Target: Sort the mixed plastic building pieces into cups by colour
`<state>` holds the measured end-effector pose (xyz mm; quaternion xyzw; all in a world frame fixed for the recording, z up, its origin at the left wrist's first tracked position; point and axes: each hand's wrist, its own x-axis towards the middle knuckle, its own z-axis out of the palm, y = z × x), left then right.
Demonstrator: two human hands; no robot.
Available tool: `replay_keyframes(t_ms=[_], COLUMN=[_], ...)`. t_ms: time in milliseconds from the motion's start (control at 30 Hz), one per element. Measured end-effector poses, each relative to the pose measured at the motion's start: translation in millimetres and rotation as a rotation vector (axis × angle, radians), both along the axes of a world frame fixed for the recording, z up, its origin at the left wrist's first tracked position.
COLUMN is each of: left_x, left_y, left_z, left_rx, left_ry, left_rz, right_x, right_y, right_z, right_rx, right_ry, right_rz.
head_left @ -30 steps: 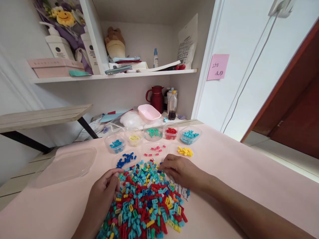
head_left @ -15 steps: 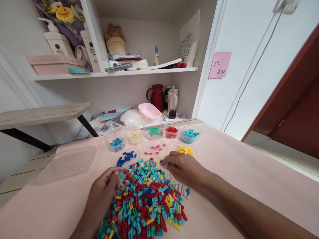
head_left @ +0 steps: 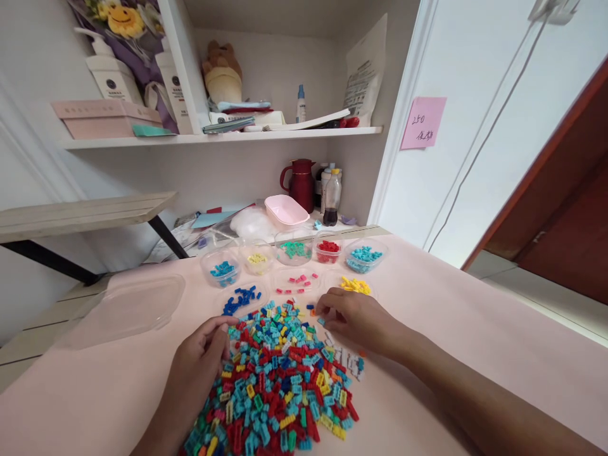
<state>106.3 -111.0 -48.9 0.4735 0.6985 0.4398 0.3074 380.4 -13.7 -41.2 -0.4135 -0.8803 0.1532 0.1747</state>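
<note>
A large pile of small toy building bricks [head_left: 280, 373] in mixed colours is heaped on the pink table covering. At its left edge rests my left hand [head_left: 202, 354], fingers curled and thumb near the index finger; whatever is inside is hidden. My right hand [head_left: 358, 316] is low at the pile's upper right, its fingertips bent together. What they grip, if anything, is covered by the fingers. Just left of those fingertips lie a dark blue brick [head_left: 310, 307] and an orange one. White bricks [head_left: 349, 361] lie below the right hand.
Beyond the pile stand clear tubs of blue [head_left: 223, 271], pale yellow [head_left: 257, 259], green [head_left: 293, 249], red [head_left: 327, 249] and turquoise bricks [head_left: 365, 255]. Nearer are dark blue [head_left: 242, 300], pink [head_left: 297, 282] and yellow bricks [head_left: 355, 285]. A clear lid [head_left: 135, 310] lies left.
My right hand has drawn slightly to the right, and the dark blue and orange bricks beside its fingertips now show more. My left hand stays at the pile's edge.
</note>
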Motion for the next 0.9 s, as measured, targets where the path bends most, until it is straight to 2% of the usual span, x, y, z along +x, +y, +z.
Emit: replay_keyframes(t_ms=[467,900], left_x=[1.1,-3.1], left_y=[1.1,1.7], left_z=[1.6,-4.5], left_rx=[-0.005,-0.016], left_ry=[0.038,0.062], left_rz=[-0.003,-0.012], right_x=[-4.6,-2.4], right_y=[1.3,1.1], right_z=[-2.2,-0.7], right_rx=[0.023,0.036], right_ry=[-0.016,-0.021], right_rz=[-0.006,0.044])
